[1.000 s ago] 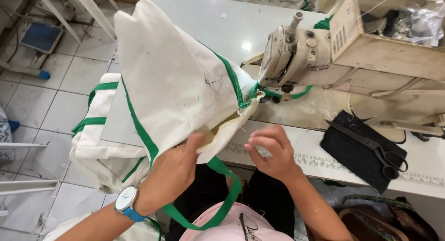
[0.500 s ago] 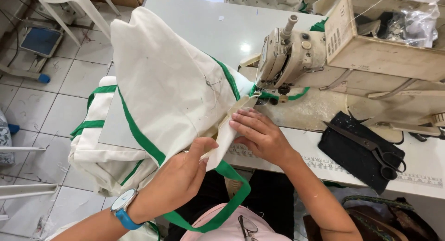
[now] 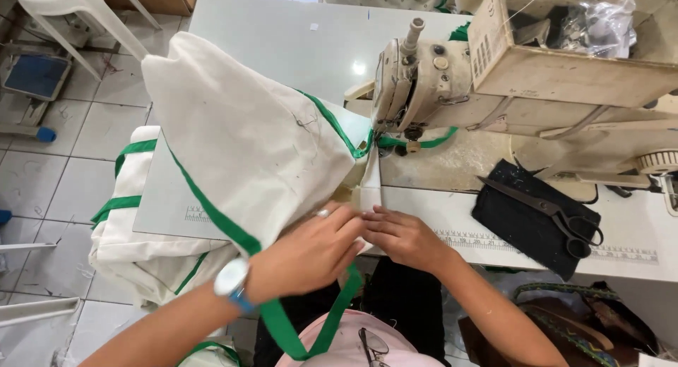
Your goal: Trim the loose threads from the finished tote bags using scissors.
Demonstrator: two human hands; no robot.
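Tiled floor lies left of my white sewing table (image 3: 282, 35), with stacked cream bags (image 3: 141, 261) hanging beside it. My left hand (image 3: 311, 254) and right hand (image 3: 402, 236) pinch the cream, green-trimmed tote bag (image 3: 247, 141) just before the sewing machine (image 3: 424, 77). Scissors (image 3: 551, 211) rest on black cloth (image 3: 522, 218); a cardboard box (image 3: 565, 63) sits above.
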